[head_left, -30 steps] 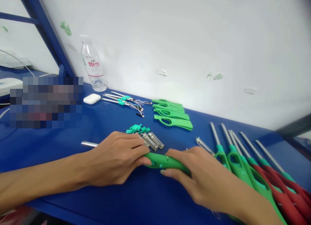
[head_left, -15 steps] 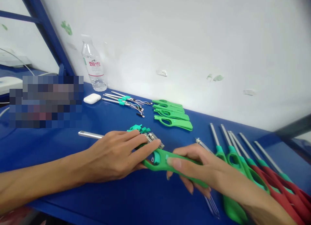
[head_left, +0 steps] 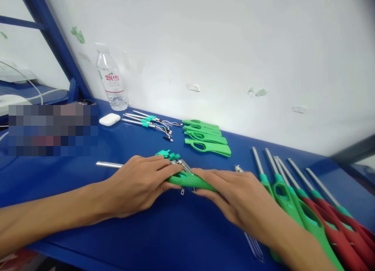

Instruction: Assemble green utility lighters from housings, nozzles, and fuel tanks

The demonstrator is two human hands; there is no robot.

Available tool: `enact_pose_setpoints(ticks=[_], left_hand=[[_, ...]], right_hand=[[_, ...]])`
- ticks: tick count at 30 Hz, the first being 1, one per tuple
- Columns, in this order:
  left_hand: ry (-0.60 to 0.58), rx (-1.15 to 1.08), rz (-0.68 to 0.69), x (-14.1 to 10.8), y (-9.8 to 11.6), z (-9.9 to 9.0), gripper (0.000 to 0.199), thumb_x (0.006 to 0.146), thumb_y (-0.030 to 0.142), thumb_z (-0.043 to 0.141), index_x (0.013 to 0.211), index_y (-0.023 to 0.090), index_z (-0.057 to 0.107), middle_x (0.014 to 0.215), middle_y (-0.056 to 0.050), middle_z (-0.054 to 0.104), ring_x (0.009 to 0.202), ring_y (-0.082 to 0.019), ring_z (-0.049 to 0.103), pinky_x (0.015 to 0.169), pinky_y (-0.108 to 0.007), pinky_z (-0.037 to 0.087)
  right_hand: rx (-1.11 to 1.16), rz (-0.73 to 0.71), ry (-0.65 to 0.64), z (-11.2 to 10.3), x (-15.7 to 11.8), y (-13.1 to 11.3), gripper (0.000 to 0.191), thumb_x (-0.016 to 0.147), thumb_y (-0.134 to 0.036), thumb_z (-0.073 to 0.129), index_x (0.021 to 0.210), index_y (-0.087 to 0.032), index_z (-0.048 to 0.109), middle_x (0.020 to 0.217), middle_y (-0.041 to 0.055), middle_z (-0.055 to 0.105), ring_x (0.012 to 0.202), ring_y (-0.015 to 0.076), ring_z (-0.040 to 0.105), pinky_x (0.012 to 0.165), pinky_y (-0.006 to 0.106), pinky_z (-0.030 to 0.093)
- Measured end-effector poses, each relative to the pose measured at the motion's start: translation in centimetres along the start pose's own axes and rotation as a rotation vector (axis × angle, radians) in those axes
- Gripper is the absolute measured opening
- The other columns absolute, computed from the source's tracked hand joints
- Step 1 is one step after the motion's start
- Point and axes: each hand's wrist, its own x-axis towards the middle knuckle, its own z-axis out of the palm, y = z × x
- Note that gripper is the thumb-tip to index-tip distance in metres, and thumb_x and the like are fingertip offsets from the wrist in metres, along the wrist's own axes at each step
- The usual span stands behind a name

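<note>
Both hands grip a green long-nosed lighter (head_left: 190, 180) above the blue table. My left hand (head_left: 137, 181) is closed around its front part, and a metal tube (head_left: 108, 164) sticks out to the left past the knuckles. My right hand (head_left: 234, 193) pinches the handle from the other end, thumb below and fingers on top, covering much of it. A small whitish piece (head_left: 182, 191) shows just under the lighter. Right behind the hands lie small teal parts (head_left: 166, 154) and metallic pieces (head_left: 185, 165).
Several green handle shells (head_left: 208, 148) lie toward the wall, beside metal tubes with wires (head_left: 146, 123). Finished-looking red lighters (head_left: 336, 220) and green ones (head_left: 304, 208) line the right. Clear tubes (head_left: 253, 245) lie near my right wrist. A water bottle (head_left: 113, 81) and white case (head_left: 109, 119) stand back left.
The lighter has been rolled, so its edge now faces me instead of its broad side. My right hand has shifted left along the handle and turned over, its fingers now on top.
</note>
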Motion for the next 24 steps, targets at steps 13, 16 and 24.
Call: enact_pose_setpoints(ticks=[13, 16, 24], left_hand=[[0.003, -0.001, -0.036, -0.3, 0.1, 0.2, 0.039, 0.122, 0.042, 0.034, 0.143, 0.021, 0.059, 0.111, -0.007, 0.081, 0.094, -0.023, 0.079, 0.072, -0.034, 0.057], [0.017, 0.03, -0.079, -0.1, 0.0, 0.0, 0.048, 0.119, 0.048, 0.043, 0.154, 0.017, 0.053, 0.12, -0.011, 0.078, 0.105, -0.028, 0.077, 0.09, -0.04, 0.059], [-0.002, 0.128, -0.191, 0.6, -2.0, -0.1, 0.04, 0.111, 0.033, 0.056, 0.142, 0.01, 0.065, 0.115, -0.015, 0.077, 0.097, -0.035, 0.072, 0.086, -0.05, 0.054]], right_hand=[[0.055, 0.077, -0.102, -0.6, 0.0, -0.1, 0.03, 0.118, -0.039, 0.047, 0.135, -0.027, 0.068, 0.128, 0.0068, 0.084, 0.105, 0.0316, 0.085, 0.082, 0.042, 0.065], [0.024, 0.102, -0.07, -0.7, -0.1, 0.3, 0.032, 0.117, -0.039, 0.048, 0.139, -0.028, 0.068, 0.125, 0.0056, 0.085, 0.096, 0.0326, 0.086, 0.077, 0.045, 0.064], [0.05, 0.209, 0.075, -2.0, -0.4, 2.1, 0.032, 0.113, -0.038, 0.053, 0.128, -0.025, 0.077, 0.119, 0.0036, 0.086, 0.094, 0.0271, 0.085, 0.074, 0.038, 0.06]])
